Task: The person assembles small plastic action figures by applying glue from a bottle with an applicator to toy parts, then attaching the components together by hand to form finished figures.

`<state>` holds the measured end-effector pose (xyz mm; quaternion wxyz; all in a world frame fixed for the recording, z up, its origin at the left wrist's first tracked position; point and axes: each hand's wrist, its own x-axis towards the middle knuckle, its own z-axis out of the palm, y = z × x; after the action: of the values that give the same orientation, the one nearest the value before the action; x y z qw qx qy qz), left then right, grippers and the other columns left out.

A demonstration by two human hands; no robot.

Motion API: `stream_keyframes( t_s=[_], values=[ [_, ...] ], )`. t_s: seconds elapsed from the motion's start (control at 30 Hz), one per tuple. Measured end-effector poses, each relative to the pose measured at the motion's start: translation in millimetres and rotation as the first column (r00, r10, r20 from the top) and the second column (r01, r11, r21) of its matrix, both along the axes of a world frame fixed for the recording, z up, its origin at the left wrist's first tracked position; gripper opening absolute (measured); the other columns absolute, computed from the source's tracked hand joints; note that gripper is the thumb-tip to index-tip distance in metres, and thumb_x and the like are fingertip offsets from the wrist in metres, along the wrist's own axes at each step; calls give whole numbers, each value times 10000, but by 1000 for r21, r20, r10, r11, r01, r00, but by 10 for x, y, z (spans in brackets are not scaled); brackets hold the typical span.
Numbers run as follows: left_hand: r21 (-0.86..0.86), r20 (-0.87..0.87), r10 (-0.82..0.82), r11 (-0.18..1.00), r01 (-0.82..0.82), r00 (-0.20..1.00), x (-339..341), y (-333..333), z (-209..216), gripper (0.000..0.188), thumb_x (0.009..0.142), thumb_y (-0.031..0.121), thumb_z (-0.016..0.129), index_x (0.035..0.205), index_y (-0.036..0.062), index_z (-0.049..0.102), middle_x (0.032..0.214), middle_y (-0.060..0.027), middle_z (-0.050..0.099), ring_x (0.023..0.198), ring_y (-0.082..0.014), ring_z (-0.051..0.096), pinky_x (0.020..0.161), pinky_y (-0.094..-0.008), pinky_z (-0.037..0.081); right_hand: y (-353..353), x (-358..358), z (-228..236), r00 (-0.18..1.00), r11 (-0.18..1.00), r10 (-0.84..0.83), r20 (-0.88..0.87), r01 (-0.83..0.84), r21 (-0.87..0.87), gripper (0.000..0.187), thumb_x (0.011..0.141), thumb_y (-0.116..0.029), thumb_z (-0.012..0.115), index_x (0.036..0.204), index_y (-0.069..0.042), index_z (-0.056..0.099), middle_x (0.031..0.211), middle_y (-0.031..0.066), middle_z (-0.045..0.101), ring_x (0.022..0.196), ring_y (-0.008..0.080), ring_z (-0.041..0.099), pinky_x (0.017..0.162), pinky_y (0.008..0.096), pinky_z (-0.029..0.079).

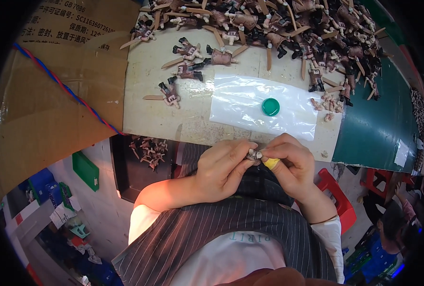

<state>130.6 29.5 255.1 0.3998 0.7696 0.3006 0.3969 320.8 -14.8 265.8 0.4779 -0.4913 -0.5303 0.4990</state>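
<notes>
My left hand and my right hand meet just below the near edge of the white table. Together they pinch a small brown and grey toy figure part between the fingertips. A yellow finger cot covers one finger of my right hand. On the table above lies a clear plastic sheet with a green round cap on it. Several small brown toy figures with tan blades lie to its left.
A big heap of the same figures fills the table's far side. A green mat covers the right end. A cardboard box with a red-blue cord stands left. A dark tray with figures sits below the table, a red stool at right.
</notes>
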Motion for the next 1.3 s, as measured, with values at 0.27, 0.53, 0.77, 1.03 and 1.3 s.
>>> stream_keyframes(
  t_s=[0.27, 0.53, 0.77, 1.03, 1.3],
  values=[
    [53, -25, 13, 999, -11, 1000, -26, -55, 0, 289, 798, -34, 679, 1074, -73, 603, 934, -193, 649, 772, -300, 650, 676, -339, 520, -13, -17, -9, 998, 994, 30, 63, -37, 108, 109, 840, -1, 660, 946, 5, 681, 881, 131, 645, 770, 222, 633, 664, 278, 496],
    [227, -26, -10, 974, 15, 1000, -129, 4, -20, 332, 759, -30, 684, 1083, -49, 611, 948, -180, 640, 783, -317, 633, 676, -363, 505, -50, -81, -150, 989, 962, -21, 143, -19, 273, 157, 801, 12, 683, 957, 6, 682, 942, 140, 663, 820, 238, 651, 699, 301, 518],
    [470, -373, 409, 857, -211, 833, -943, -114, -146, 306, 741, -67, 663, 1042, -43, 614, 961, -185, 652, 848, -337, 640, 747, -384, 513, -80, 330, -238, 780, 892, -431, 455, 292, 345, 181, 796, 27, 650, 970, -26, 651, 920, 120, 661, 823, 245, 645, 728, 324, 509],
    [253, -417, 614, 787, -563, 671, -1618, -316, -458, 263, 847, -64, 606, 1108, -39, 599, 1023, -150, 650, 925, -244, 636, 836, -331, 498, -134, 1154, -364, 529, 750, -629, 570, 605, 267, 153, 841, 16, 594, 984, 11, 649, 872, 66, 614, 715, 116, 552, 652, 235, 450],
    [341, -607, 684, 684, -645, 405, -2361, -454, -1229, 400, 851, 53, 665, 1219, -39, 538, 1191, -200, 569, 1119, -341, 539, 968, -380, 430, -40, 1133, -347, 538, 825, -537, 650, 496, 271, 141, 827, 34, 591, 954, 11, 647, 884, 58, 586, 707, 120, 516, 626, 227, 421]
  ],
)
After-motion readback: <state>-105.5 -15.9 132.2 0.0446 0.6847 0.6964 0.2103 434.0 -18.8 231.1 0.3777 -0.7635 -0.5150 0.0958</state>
